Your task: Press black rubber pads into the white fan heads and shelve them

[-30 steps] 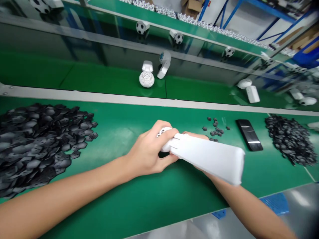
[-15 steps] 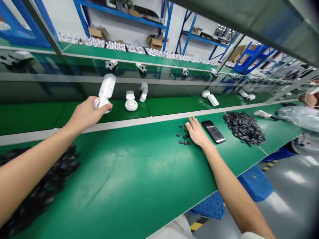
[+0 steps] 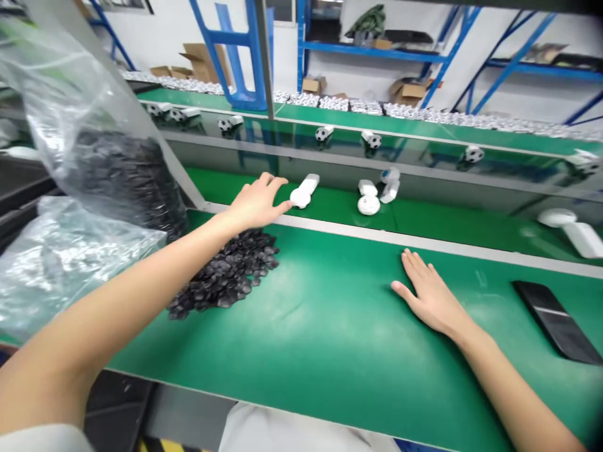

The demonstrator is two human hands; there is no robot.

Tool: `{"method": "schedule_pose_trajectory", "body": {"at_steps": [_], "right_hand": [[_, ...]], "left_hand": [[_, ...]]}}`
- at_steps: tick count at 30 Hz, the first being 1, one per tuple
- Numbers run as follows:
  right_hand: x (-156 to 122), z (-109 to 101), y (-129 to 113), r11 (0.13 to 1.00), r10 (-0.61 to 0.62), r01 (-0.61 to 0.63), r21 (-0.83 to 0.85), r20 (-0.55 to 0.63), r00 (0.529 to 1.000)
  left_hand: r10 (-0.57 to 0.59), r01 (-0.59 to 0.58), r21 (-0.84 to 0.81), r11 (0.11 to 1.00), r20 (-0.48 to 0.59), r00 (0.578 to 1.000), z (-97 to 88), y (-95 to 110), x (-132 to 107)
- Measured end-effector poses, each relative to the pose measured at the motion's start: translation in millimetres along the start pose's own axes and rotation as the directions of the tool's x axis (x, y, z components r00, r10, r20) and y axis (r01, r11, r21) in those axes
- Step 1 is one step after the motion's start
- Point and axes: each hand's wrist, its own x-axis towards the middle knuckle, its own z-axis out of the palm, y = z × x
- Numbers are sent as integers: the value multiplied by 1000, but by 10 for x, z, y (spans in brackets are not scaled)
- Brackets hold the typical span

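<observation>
My left hand (image 3: 258, 202) reaches out over the grey rail to the green belt, fingers spread, its fingertips at a white handheld device (image 3: 304, 190) that lies on the belt. Nothing is gripped in it. My right hand (image 3: 429, 294) rests flat and open on the green worktable (image 3: 311, 333), palm down, holding nothing. A heap of small black hexagon pieces (image 3: 229, 271) lies under my left forearm.
Two more white devices (image 3: 375, 194) lie further right on the belt, another (image 3: 570, 230) at the far right. A black phone (image 3: 556, 320) lies on the table at right. Clear plastic bags (image 3: 89, 188) with black pieces stand at left. Soccer-ball-patterned devices (image 3: 324, 133) ride the far belt.
My left hand has set the white device down on the belt and opened. My right hand left the small black pieces and now lies flat. The view has swung to the left.
</observation>
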Motion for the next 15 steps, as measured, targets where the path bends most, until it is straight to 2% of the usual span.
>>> {"method": "schedule_pose_trajectory", "body": {"at_steps": [3,5,6,7,9,11,13,15], "right_hand": [[101,49,-162,999,-18,17,50,28,999],[168,53,-160,990,25,-28,135,22,999],[199,41,-137,981,55,-56,186,11,998],[225,18,-112,969,85,-80,234,-9,996],[266,-56,-110,953,122,-88,291,-103,987],[292,-139,-242,954,103,-24,298,-251,963],[322,-181,-553,951,17,96,293,-361,933],[379,-140,-1020,919,-124,235,316,-333,935]], "left_hand": [[169,-174,-51,983,-86,982,-81,140,-570],[299,-311,-94,946,-122,946,-23,331,-970],[390,-404,-120,907,-127,912,42,447,-1162],[493,-506,-154,848,-118,862,127,571,-1344],[666,-674,-213,707,-121,736,339,824,-1667],[790,-793,-269,547,-147,595,567,1052,-1923],[855,-848,-345,402,-190,482,765,1229,-2104],[907,-881,-376,285,-190,375,908,1343,-2208]]}}
